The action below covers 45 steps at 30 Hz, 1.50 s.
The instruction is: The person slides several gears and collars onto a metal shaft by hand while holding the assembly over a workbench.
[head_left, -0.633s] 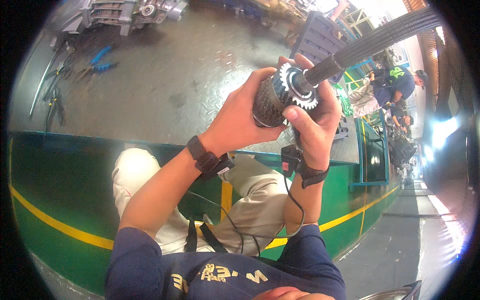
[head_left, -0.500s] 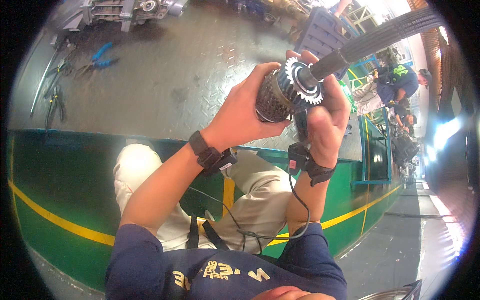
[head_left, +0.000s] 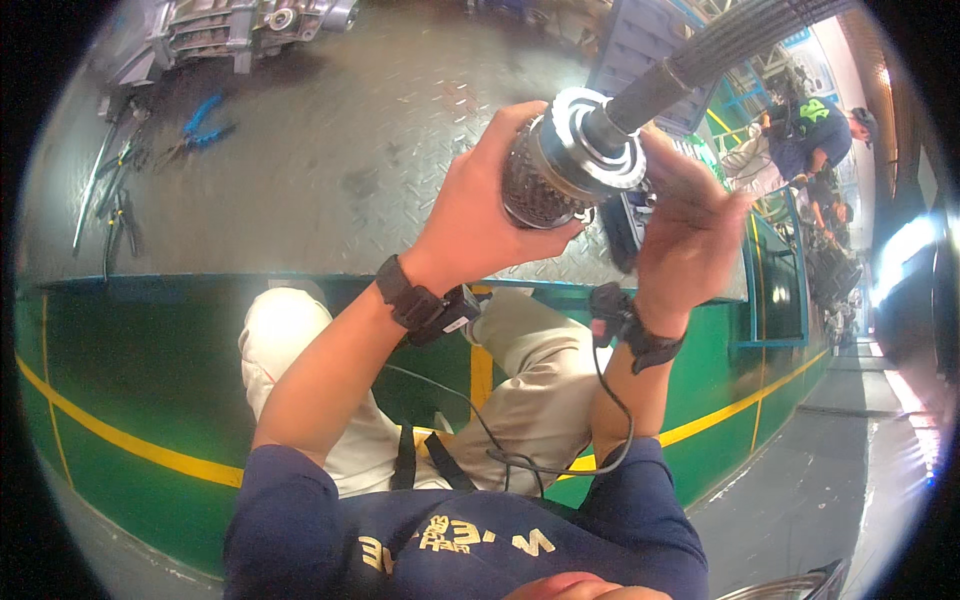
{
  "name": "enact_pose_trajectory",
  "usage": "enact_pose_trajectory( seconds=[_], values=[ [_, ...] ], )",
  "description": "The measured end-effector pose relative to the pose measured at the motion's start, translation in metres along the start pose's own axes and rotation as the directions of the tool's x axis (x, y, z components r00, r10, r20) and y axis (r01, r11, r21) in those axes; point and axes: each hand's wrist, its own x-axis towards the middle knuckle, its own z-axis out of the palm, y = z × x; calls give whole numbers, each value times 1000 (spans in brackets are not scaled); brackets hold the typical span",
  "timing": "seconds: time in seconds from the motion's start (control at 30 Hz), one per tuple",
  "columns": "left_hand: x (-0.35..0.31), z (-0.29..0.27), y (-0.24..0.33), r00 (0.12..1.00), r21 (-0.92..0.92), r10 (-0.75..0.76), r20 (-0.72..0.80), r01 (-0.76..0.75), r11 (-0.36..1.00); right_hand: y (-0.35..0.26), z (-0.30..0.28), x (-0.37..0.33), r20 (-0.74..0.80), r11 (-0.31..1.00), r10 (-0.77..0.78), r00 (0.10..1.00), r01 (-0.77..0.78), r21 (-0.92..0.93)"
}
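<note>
My left hand (head_left: 477, 205) is wrapped round the dark gear end of a metal gear shaft (head_left: 650, 100). The splined rod slants up to the right, above the bench. A bright toothed ring (head_left: 598, 140) sits where the thick gear end meets the rod. Close beside that ring, my right hand (head_left: 690, 235) is smeared by motion. Its fingers point up and partly pass behind the shaft, so whether they touch it is hidden.
The metal workbench (head_left: 370, 175) bears blue-handled pliers (head_left: 203, 128), several slender tools (head_left: 110, 190) and a cast metal housing (head_left: 240, 35) at far left. A grey-blue plastic case (head_left: 640, 50) stands behind the shaft. Another person (head_left: 815, 135) bends over at far right.
My right hand has come away from the toothed ring and moved to the right. The left hand keeps its hold on the gear shaft, which has shifted slightly left and up in view.
</note>
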Motion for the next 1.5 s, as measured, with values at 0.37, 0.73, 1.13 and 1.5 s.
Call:
enact_pose_trajectory(
  seconds=[0.37,0.73,1.13,1.5],
  values=[
    [-3,0,-12,995,21,103,-20,-102,995,105,-69,40,191,469,234,953,61,-881],
    [-4,1,-10,1000,26,-24,-12,25,999,193,-79,52,178,227,419,891,87,-970],
    [-3,1,-5,1000,14,17,-2,-17,1000,166,-80,43,224,166,120,967,203,-965],
    [0,-5,-15,999,-72,-51,6,52,996,153,-106,61,-90,817,518,850,-524,-242]
  ],
)
